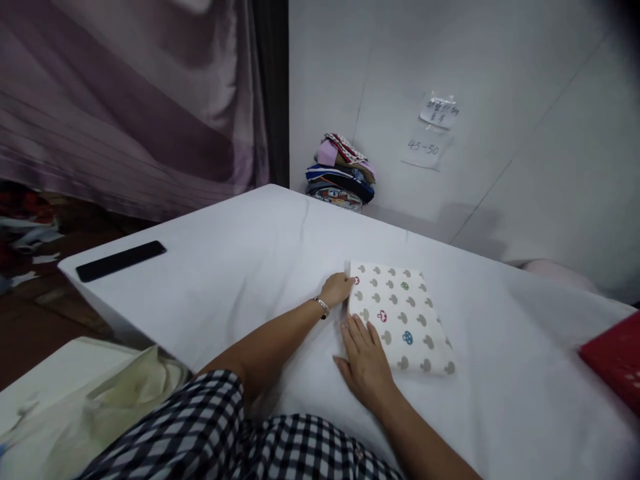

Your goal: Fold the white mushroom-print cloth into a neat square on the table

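Note:
A folded white cloth [395, 300] printed with grey mushrooms and a few red, green and blue ones lies flat on the white-covered table [240, 267]. At its far left edge, my left hand [336, 289] is closed on the fabric, its fingertips partly hidden by the fold. A bracelet circles that wrist. My right hand [366, 360] rests open and flat on the near left corner of the cloth, fingers stretched out and thumb apart.
Against the wall stands a stack of folded clothes [341, 177]. A black flat strip [121, 261] lies at the table's left end. Something red [615, 357] sits at the right edge. Handwritten papers [427, 148] hang on the wall; a purple curtain [150, 100] hangs left.

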Action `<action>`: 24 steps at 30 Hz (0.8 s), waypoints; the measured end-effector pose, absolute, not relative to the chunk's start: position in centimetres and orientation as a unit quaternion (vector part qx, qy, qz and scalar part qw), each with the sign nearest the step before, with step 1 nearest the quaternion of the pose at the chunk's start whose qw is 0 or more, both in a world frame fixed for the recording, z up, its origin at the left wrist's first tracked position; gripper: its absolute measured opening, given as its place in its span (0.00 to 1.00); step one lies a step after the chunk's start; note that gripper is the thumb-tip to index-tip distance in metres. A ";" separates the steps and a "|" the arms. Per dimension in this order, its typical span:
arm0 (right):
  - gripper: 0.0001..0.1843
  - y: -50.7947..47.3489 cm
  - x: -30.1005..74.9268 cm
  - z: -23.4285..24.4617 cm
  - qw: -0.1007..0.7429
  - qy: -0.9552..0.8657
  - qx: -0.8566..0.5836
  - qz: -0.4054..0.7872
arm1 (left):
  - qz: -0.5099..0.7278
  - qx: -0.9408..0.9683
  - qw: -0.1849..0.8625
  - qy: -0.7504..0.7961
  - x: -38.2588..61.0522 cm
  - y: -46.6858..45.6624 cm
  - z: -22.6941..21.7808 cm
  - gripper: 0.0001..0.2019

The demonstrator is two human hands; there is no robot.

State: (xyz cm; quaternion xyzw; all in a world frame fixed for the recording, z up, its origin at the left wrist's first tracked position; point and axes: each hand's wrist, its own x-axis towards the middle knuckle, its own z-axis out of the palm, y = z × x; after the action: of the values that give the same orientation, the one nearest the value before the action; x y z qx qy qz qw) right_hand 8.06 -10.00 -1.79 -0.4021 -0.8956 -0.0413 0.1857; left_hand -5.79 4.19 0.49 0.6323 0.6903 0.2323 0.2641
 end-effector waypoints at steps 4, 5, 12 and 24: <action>0.29 -10.0 8.0 -1.6 0.172 -0.898 -0.403 -0.038 | 0.215 0.642 0.247 0.693 -5.9 4.7 0.7 0.22; 0.29 -10.0 8.0 -1.6 0.169 -0.898 -0.404 -0.037 | 0.212 0.644 0.242 0.694 -5.9 4.9 0.7 0.22; 0.29 -10.0 7.9 -1.4 0.162 -0.897 -0.409 -0.032 | 0.193 0.654 0.216 0.699 -5.4 5.7 0.6 0.18; 0.27 -9.4 9.9 2.2 0.192 -0.885 -0.389 0.170 | 0.261 0.794 0.056 0.546 -3.7 4.2 1.2 0.23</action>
State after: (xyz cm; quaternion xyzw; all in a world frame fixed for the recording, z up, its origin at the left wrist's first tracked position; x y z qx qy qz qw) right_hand 9.91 -9.36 2.15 -0.3891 -0.8847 0.1702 0.1922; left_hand -3.73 4.23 1.17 0.7942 0.5458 0.2612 0.0556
